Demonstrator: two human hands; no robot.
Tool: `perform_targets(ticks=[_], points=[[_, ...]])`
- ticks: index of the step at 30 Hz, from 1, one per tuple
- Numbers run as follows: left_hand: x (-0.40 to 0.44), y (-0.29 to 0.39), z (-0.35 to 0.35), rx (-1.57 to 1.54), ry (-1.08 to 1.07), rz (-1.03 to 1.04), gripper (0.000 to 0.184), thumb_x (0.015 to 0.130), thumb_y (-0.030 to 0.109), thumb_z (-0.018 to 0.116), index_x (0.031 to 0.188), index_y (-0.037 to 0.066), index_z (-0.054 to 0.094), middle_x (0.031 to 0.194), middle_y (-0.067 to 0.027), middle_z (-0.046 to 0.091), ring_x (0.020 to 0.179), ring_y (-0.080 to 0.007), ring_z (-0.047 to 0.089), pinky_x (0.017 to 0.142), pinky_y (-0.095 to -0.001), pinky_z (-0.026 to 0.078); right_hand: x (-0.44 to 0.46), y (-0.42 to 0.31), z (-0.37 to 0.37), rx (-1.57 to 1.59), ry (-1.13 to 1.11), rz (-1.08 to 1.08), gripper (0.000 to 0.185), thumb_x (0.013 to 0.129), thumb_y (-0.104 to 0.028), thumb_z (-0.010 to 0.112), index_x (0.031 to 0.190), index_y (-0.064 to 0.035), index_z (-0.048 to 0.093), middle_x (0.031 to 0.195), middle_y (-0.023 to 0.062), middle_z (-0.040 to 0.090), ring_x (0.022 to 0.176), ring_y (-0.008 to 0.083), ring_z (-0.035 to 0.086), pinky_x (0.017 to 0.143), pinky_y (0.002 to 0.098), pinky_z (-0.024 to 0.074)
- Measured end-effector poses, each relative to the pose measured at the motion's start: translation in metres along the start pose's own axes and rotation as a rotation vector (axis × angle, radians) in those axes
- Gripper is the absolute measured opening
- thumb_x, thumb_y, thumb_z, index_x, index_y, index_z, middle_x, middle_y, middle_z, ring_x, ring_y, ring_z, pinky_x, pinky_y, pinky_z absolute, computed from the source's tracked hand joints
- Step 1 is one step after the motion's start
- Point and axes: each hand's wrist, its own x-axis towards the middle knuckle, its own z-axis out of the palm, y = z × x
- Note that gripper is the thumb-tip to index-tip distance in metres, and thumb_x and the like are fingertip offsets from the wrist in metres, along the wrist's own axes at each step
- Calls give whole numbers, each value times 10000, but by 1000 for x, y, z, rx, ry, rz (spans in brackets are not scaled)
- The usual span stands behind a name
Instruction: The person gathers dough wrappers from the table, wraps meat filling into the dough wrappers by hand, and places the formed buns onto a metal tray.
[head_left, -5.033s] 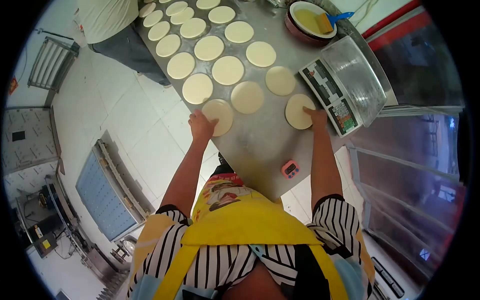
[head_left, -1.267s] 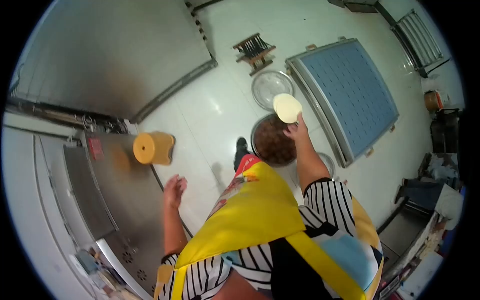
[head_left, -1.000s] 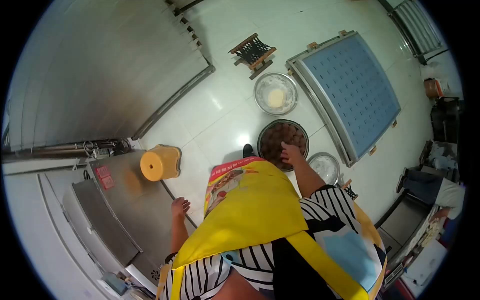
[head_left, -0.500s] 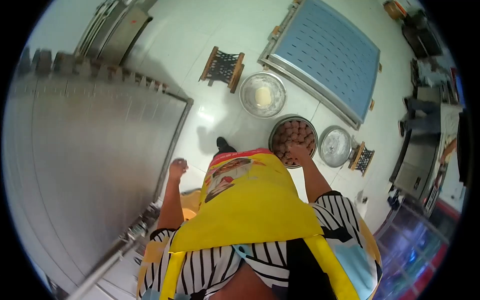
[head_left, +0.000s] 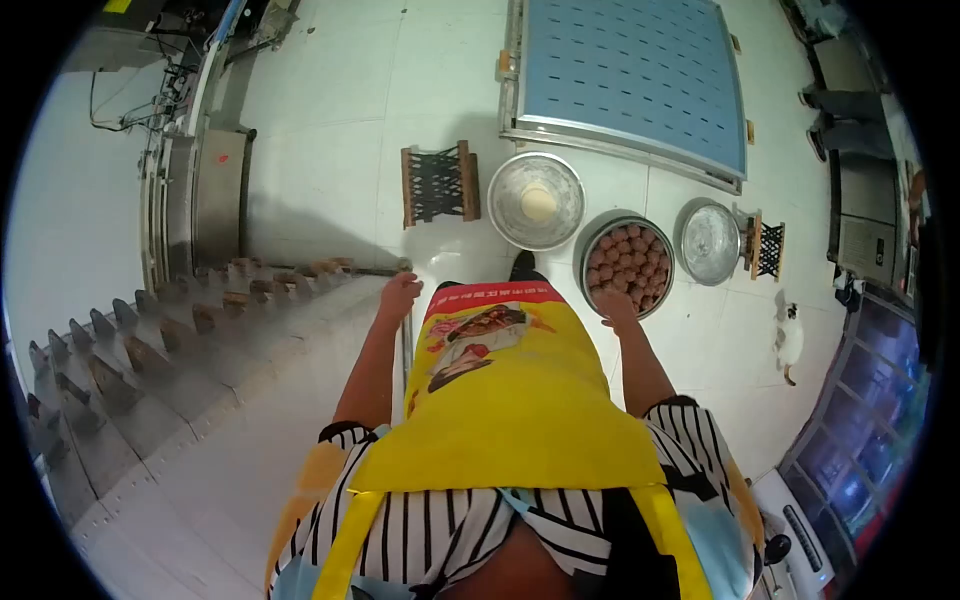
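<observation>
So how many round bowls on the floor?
3: left bowl, holding a pale disc; middle bowl, holding brown balls, at the right hand; right bowl, beside a stool. The apron could hide more.

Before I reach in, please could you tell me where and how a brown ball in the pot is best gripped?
Probably around its sides, coming from above: the brown balls look round and sit close together, ringed by the pot. The far part seems easier, since the right hand covers the near-left edge.
</observation>
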Motion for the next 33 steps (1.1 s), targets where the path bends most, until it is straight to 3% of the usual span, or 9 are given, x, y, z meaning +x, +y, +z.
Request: perform_targets(ticks=[4,7,10,13,16,19,22,25,33], points=[[28,4,-37,720,-102,183,417,797,319,620,1132,71,598,1027,-140,644,966,-268,616,780,-384,479,-29,-49,21,41,-74,-47,320,778,-301,642,1051,-144,585,975,9,604,932,154,562,780,375,439],[9,6,-80,1129,-158,-208,430,832,305,574,1208,99,551,1186,-111,562,1158,-273,503,895,-456,413,-34,-48,41,149,12,-64,323,788,-293,634,1067,-140,583,978,6,605,928,159,564,780,380,447],[-20,-12,-124,1487,-507,-520,526,904,291,483,1379,95,369,1457,-176,262,1321,-328,280,1028,-520,276,-36,-24,63,203,81,14,355,830,-268,587,1143,-103,549,1049,45,596,976,208,570,795,407,449],[-22,-64,-149,1290,-279,-627,550,938,277,410,1428,75,260,1495,-160,177,1364,-340,174,1054,-578,169,-43,-1,84,204,30,145,351,861,-270,548,1163,-92,543,1098,79,582,1009,242,570,803,427,448],[-28,-66,-144,1411,-251,-574,550,952,257,374,1434,47,212,1499,-150,171,1357,-336,190,1049,-585,174,-45,-5,97,66,-7,178,338,872,-295,528,1149,-103,550,1095,72,591,998,240,577,807,428,444],[-24,-78,-144,1371,-242,-593,562,945,265,389,1437,56,212,1499,-145,177,1350,-352,193,1044,-596,171,-31,-26,104,102,-57,-14,290,876,-288,520,1109,-120,562,1029,36,621,947,219,595,794,438,441],[-30,-77,-142,1415,-217,-559,557,933,269,403,1425,57,252,1489,-149,210,1331,-366,227,1036,-605,183,-21,-71,116,29,-48,-32,308,839,-236,614,1115,-118,545,1009,9,608,915,169,590,741,348,450],[-34,-79,-140,1475,-180,-494,503,916,260,431,1368,47,371,1442,-152,313,1284,-356,305,1009,-606,224,-13,-90,125,17,-23,-78,352,843,-245,614,1152,-91,543,1022,20,606,936,175,594,763,333,459],[-27,-76,-150,1453,-177,-466,211,823,207,589,994,125,680,1038,-66,608,1029,-257,521,709,-515,432,-31,-83,134,40,-62,34,339,838,-248,594,1133,-88,548,1038,36,609,939,176,595,757,350,452]])
